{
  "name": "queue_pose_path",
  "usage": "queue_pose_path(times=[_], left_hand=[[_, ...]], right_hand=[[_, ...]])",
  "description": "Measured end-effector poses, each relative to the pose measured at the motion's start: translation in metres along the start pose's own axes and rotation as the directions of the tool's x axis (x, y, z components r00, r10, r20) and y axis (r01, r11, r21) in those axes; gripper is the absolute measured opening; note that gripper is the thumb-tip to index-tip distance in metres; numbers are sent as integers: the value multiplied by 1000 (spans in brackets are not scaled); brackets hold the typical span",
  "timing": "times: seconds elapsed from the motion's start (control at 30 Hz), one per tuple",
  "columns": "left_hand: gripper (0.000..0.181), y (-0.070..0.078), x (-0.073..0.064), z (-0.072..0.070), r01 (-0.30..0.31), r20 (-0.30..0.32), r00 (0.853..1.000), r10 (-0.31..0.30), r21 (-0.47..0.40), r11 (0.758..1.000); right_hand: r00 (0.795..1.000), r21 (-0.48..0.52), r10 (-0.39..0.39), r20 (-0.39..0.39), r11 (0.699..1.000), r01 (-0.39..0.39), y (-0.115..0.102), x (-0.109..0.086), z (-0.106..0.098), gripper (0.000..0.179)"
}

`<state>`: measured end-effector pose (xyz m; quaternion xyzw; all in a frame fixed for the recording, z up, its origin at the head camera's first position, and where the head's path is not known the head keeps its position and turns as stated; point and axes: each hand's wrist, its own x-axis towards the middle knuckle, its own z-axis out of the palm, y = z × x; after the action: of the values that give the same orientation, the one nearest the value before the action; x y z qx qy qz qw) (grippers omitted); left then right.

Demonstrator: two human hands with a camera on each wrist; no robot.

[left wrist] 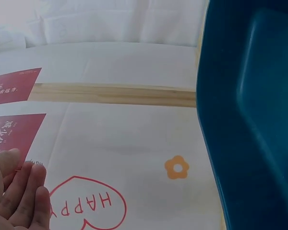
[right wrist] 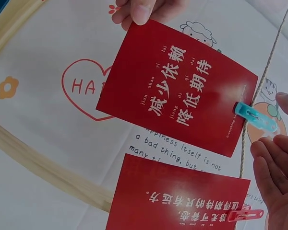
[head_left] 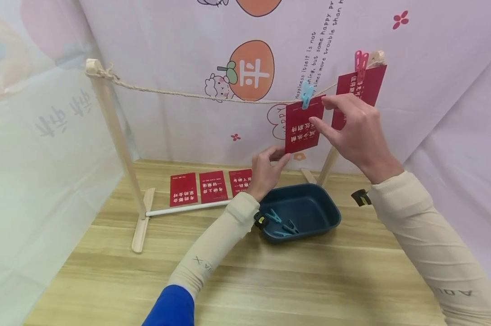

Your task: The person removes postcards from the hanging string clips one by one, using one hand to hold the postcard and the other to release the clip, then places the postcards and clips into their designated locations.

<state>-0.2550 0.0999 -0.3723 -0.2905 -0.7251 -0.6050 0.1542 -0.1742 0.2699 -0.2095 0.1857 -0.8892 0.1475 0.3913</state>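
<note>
A red card [head_left: 300, 117] with white lettering hangs from the twine [head_left: 180, 94] under a light blue clothespin [head_left: 306, 96]. My left hand [head_left: 267, 170] pinches the card's lower corner between thumb and fingers; the right wrist view shows its thumb [right wrist: 141, 13] on that corner. Beside the clothespin is my right hand [head_left: 357, 131], thumb and fingers spread apart, and in the right wrist view its fingers [right wrist: 273, 165] appear clear of the clothespin [right wrist: 259, 120]. To the right, a second red card [head_left: 363, 88] hangs from a pink clothespin [head_left: 361, 64].
A dark blue basin [head_left: 331, 217] below the hands holds several clothespins [head_left: 290, 227]. Three red cards, including a leftmost card [head_left: 183, 189], lie behind a white rod [head_left: 188, 208]. Wooden posts, such as the left post [head_left: 116, 136], carry the twine before a printed cloth [head_left: 168, 54].
</note>
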Motion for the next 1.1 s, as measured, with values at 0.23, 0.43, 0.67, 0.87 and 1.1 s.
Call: queue_pose_path(times=[0.23,0.43,0.67,0.87,1.1], left_hand=[[23,3,2,-2,-21,-24,999,21,17,1000],[23,4,3,-5,-28,-24,999,28,17,999],[21,3,2,-8,-22,-40,999,23,24,999],[23,3,2,-10,-12,-37,999,13,31,999],[23,4,1,-11,11,-32,999,-10,35,999]], right_hand=[[1000,13,-21,-2,1000,21,-1,4,0,50],[999,8,-37,-2,999,37,-1,9,0,48],[999,9,-26,32,1000,26,-3,15,1,49],[999,2,-11,41,1000,11,-3,24,1,48],[997,-9,15,79,1000,-14,-5,36,0,47]])
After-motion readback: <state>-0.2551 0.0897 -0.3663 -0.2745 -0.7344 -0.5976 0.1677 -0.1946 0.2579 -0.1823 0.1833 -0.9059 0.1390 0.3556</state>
